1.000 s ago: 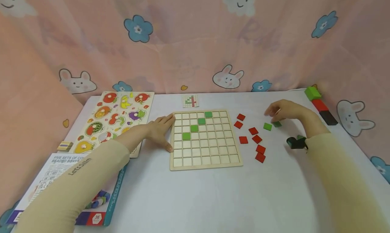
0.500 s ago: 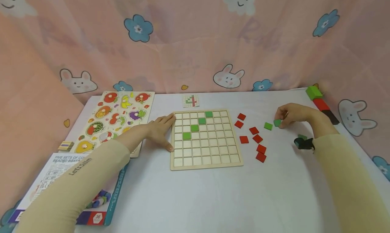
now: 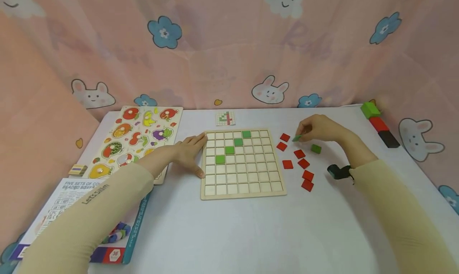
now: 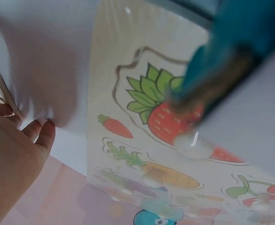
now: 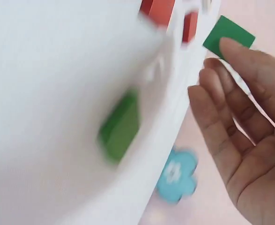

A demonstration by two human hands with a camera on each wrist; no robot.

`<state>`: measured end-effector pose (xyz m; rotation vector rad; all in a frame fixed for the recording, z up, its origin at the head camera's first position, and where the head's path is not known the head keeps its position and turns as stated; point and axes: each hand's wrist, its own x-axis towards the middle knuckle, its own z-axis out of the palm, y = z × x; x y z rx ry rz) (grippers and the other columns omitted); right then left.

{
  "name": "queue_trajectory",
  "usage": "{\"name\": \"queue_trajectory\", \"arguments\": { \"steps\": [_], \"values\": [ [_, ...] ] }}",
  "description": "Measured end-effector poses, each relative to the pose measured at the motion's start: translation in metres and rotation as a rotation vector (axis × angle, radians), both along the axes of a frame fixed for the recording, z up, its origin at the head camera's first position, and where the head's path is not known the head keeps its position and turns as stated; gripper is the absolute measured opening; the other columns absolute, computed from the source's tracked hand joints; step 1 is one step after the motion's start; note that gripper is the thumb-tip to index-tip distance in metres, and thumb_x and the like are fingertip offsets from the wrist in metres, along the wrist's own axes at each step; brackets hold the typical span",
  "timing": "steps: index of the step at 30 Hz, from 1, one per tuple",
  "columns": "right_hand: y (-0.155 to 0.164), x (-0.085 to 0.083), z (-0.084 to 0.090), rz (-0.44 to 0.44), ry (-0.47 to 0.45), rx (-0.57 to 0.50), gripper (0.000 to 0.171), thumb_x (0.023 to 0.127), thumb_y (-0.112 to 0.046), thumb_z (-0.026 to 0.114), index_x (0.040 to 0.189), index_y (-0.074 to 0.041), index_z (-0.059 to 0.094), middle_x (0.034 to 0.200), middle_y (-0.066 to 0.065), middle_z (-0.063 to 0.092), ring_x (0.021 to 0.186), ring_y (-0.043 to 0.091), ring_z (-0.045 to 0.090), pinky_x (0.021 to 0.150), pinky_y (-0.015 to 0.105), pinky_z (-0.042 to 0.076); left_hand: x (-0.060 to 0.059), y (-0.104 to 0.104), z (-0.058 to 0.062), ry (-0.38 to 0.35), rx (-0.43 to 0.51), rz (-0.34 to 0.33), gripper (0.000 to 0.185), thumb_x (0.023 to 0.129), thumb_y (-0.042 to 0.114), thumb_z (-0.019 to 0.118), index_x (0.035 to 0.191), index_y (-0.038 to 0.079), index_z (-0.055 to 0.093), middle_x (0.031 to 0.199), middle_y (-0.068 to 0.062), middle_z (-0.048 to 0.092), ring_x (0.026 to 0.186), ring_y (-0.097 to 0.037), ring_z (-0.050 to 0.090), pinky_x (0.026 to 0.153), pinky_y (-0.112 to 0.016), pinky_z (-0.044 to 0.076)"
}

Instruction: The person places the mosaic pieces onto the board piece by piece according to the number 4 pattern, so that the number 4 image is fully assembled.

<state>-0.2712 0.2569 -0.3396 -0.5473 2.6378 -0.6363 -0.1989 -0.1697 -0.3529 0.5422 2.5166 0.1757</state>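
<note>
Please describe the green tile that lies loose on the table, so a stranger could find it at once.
Start at the grid board in the middle of the table, then look right, past the red tiles. The green tile lies flat just beyond them, below the right hand: the only loose green square there.

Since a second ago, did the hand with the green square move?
Yes. The right hand pinching the green tile has moved left, toward the wooden grid board, and now sits above the red tiles.
</note>
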Motion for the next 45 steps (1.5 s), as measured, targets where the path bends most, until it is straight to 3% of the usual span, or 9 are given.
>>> {"name": "queue_trajectory", "arguments": {
  "steps": [4,10,14,19,28,35,41,45],
  "values": [
    [-0.047,0.012,0.001,0.103,-0.005,-0.068,0.004,0.085,-0.012,0.073,0.088,-0.013,0.075,0.084,0.003,0.075,0.076,0.021,0.064,0.069,0.029,0.051,-0.001,0.001,0.001,0.002,-0.002,-0.001,0.128,0.074,0.058,0.078,0.159,0.005,-0.002,0.168,-0.014,-0.011,0.155,-0.044,0.004,0.12,-0.069,0.016],
    [-0.116,0.036,-0.002,0.265,0.016,-0.157,0.005,0.081,-0.013,0.078,0.085,-0.012,0.075,0.08,0.0,0.074,0.072,0.013,0.061,0.067,0.024,0.05,-0.002,0.002,0.001,0.008,-0.004,-0.003,0.128,0.074,0.058,0.078,0.159,0.005,-0.002,0.168,-0.013,-0.011,0.155,-0.044,0.004,0.12,-0.069,0.017],
    [-0.154,0.047,-0.007,0.317,0.041,-0.189,0.008,0.081,-0.014,0.079,0.087,-0.016,0.075,0.081,-0.004,0.072,0.076,0.009,0.062,0.073,0.024,0.052,-0.002,0.002,0.001,0.004,-0.004,-0.002,0.128,0.075,0.058,0.078,0.159,0.005,-0.002,0.168,-0.013,-0.011,0.155,-0.043,0.003,0.12,-0.069,0.017],
    [-0.186,0.056,-0.014,0.366,0.069,-0.184,0.01,0.081,-0.013,0.08,0.09,-0.014,0.074,0.079,-0.003,0.072,0.071,0.007,0.063,0.068,0.021,0.052,-0.002,0.003,0.001,0.0,-0.004,-0.006,0.127,0.075,0.057,0.078,0.159,0.005,-0.002,0.168,-0.014,-0.01,0.155,-0.044,0.003,0.119,-0.069,0.017],
    [-0.207,0.067,-0.022,0.389,0.07,-0.146,0.012,0.083,-0.016,0.08,0.081,-0.017,0.068,0.073,-0.006,0.068,0.068,0.007,0.057,0.065,0.02,0.048,-0.003,0.001,-0.002,-0.008,-0.007,-0.007,0.127,0.075,0.058,0.077,0.159,0.005,-0.003,0.168,-0.013,-0.012,0.155,-0.043,0.002,0.119,-0.069,0.016],
    [-0.211,0.071,-0.022,0.432,0.19,-0.075,0.015,0.083,-0.02,0.08,0.075,-0.018,0.068,0.074,-0.008,0.067,0.07,0.006,0.055,0.068,0.021,0.048,-0.003,0.001,-0.003,-0.009,-0.001,-0.003,0.127,0.075,0.058,0.078,0.159,0.005,-0.002,0.168,-0.014,-0.011,0.155,-0.044,0.002,0.119,-0.07,0.016],
    [-0.213,0.074,-0.021,0.399,0.231,-0.043,0.016,0.08,-0.024,0.082,0.072,-0.019,0.07,0.071,-0.01,0.068,0.067,0.006,0.056,0.067,0.02,0.049,-0.002,0.0,-0.002,-0.005,0.001,-0.003,0.127,0.075,0.057,0.078,0.159,0.004,-0.001,0.168,-0.015,-0.01,0.154,-0.044,0.004,0.119,-0.07,0.017],
    [-0.211,0.075,-0.018,0.35,0.209,-0.043,0.013,0.082,-0.025,0.081,0.076,-0.02,0.071,0.072,-0.009,0.067,0.069,0.007,0.057,0.065,0.021,0.048,-0.001,0.0,-0.002,-0.003,0.001,0.0,0.126,0.076,0.056,0.078,0.159,0.004,-0.001,0.168,-0.015,-0.009,0.154,-0.044,0.004,0.119,-0.069,0.017]
  ]
}}
